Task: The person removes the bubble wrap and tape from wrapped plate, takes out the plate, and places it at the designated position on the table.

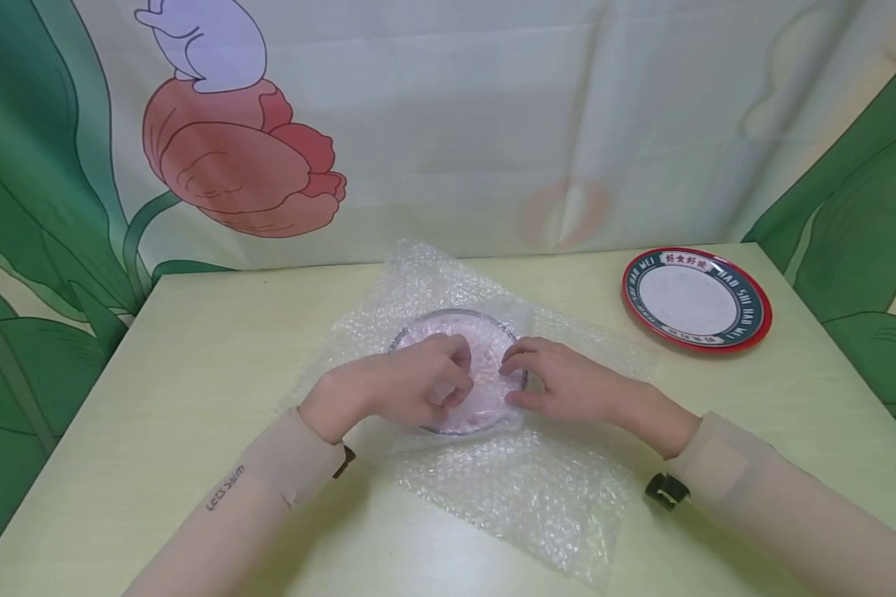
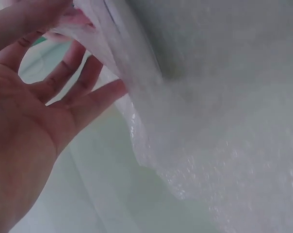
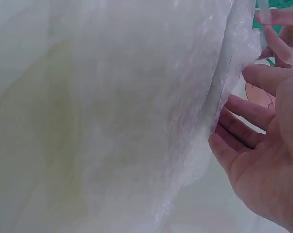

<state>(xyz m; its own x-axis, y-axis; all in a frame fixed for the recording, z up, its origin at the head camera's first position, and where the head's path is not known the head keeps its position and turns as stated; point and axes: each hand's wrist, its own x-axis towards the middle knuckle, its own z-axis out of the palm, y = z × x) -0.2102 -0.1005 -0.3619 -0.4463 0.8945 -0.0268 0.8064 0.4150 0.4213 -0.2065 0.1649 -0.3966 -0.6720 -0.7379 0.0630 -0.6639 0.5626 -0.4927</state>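
Note:
A round plate (image 1: 485, 365) with a pinkish face and dark rim lies under clear bubble wrap (image 1: 508, 497) in the middle of the table. Over its left half is my left hand (image 1: 426, 381), fingers curled, pinching a translucent strip like clear tape (image 3: 264, 12), which shows in the right wrist view. In the left wrist view, one finger of that hand touches the edge of the wrap. My right hand (image 1: 560, 380) rests at the plate's right rim, fingers gently bent, with the fingertips (image 3: 219, 138) against the wrapped edge.
A second plate (image 1: 687, 298), white with a green lettered band and red rim, sits at the table's back right. The wrap spreads past the covered plate toward the back and the front. A printed cloth (image 1: 448, 124) hangs behind the table (image 1: 194, 373).

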